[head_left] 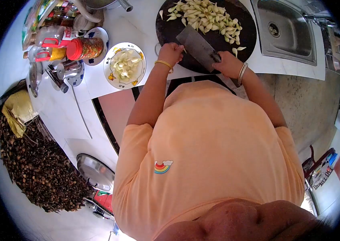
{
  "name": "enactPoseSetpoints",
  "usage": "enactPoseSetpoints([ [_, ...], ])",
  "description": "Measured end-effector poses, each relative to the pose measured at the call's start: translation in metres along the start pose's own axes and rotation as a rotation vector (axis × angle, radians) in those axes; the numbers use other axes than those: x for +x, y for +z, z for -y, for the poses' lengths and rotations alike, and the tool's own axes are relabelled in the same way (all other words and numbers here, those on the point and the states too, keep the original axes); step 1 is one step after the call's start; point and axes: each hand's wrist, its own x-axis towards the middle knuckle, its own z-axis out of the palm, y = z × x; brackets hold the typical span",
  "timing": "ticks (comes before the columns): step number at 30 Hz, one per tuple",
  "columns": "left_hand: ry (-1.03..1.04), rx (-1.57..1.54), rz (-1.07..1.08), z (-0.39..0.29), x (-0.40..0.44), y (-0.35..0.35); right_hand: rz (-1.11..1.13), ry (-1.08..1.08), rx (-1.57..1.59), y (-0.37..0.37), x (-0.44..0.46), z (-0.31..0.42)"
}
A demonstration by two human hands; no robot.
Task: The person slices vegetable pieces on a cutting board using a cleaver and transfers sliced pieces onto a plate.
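My right hand (229, 65) is wrapped round the handle of a broad cleaver (197, 47), whose blade lies slantwise over a round dark chopping board (166, 28). At the blade's left edge, my left hand (171, 54) is closed in a pinch. A small pale tip, which looks like a garlic clove (184, 50), shows at its fingertips. A heap of pale garlic cloves (212, 20) covers the far part of the board, and a few loose ones (239, 50) lie near my right hand. Left of my left hand, a patterned white plate (109, 76) holds pale garlic pieces (126, 65).
A steel sink (286, 44) is set into the counter at the right. Bottles and a red-lidded jar (83, 48) crowd the left side, beside a small plate (102, 37). A metal pot (97, 3) stands at the back. Chopped firewood (37, 172) is piled at lower left.
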Motion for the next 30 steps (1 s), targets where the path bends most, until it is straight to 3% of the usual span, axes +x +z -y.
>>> enactPoseSetpoints([
  [12,0.027,0.109,-0.045,-0.006,-0.005,0.001,-0.023,0.029,0.141,0.033,0.031,-0.018],
  [15,0.081,0.172,-0.102,0.008,0.000,0.011,-0.091,0.017,0.267,0.045,0.029,-0.025],
  [16,0.204,0.330,-0.225,0.012,0.000,0.018,-0.111,0.009,0.334,0.048,0.029,-0.030],
  [18,0.333,0.497,-0.356,0.011,0.003,0.015,-0.229,-0.409,-0.069,0.048,0.029,-0.052],
  [20,0.233,0.453,-0.407,-0.007,0.007,0.005,-0.225,0.010,0.297,0.036,0.007,-0.034],
  [25,0.460,0.448,-0.686,-0.030,0.072,-0.021,-0.296,0.018,0.325,0.031,-0.011,-0.040],
  [28,0.331,0.604,-0.609,-0.041,0.077,-0.026,-0.309,0.030,0.297,0.031,-0.019,-0.036],
  [30,0.196,0.696,-0.436,-0.033,0.068,-0.028,-0.284,0.036,0.360,0.032,-0.016,-0.041],
])
